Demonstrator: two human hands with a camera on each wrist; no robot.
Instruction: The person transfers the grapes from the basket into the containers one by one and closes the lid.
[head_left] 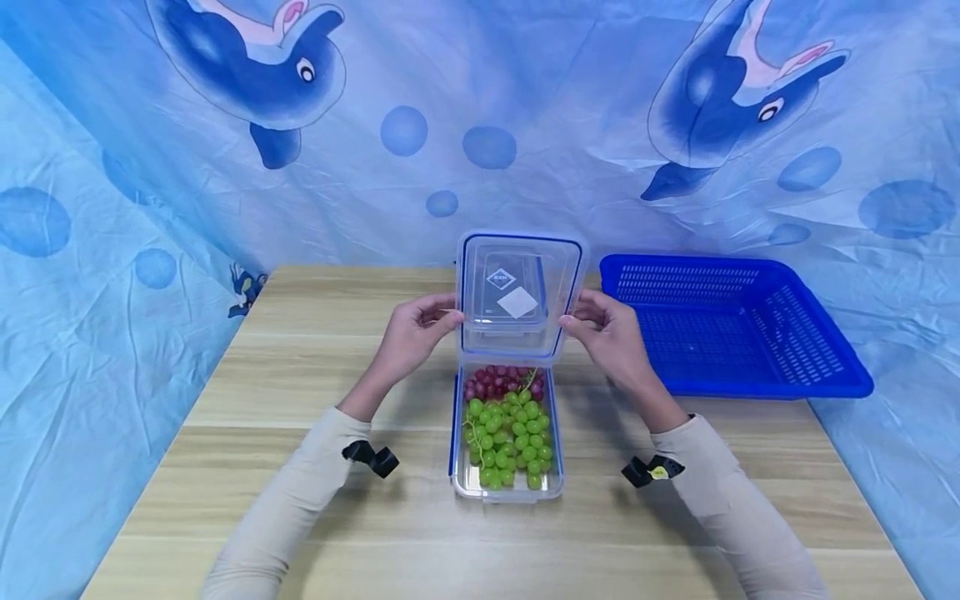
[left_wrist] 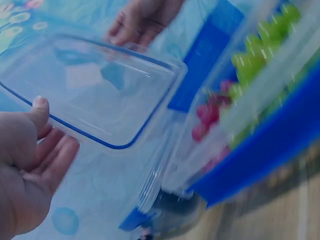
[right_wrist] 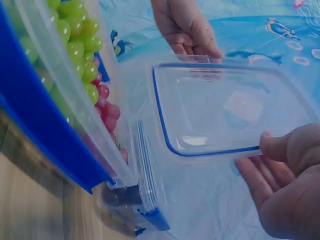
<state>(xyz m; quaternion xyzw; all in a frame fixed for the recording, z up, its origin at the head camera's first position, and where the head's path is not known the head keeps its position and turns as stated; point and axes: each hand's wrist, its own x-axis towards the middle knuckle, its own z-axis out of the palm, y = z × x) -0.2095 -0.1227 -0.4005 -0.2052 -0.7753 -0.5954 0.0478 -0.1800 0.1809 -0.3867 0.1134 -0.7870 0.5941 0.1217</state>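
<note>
You hold the clear rectangular plastic lid with blue seal tilted upright at 12 o'clock over the clear plastic container of green and red grapes, left hand and right hand each pinching a side edge, steadying it.

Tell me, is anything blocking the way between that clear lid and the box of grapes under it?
Nothing visible does. Both hands, left and right, hold the clear lid by its side edges, tilted up above the far end of the open box. Only grapes lie inside, below its rim.
</note>
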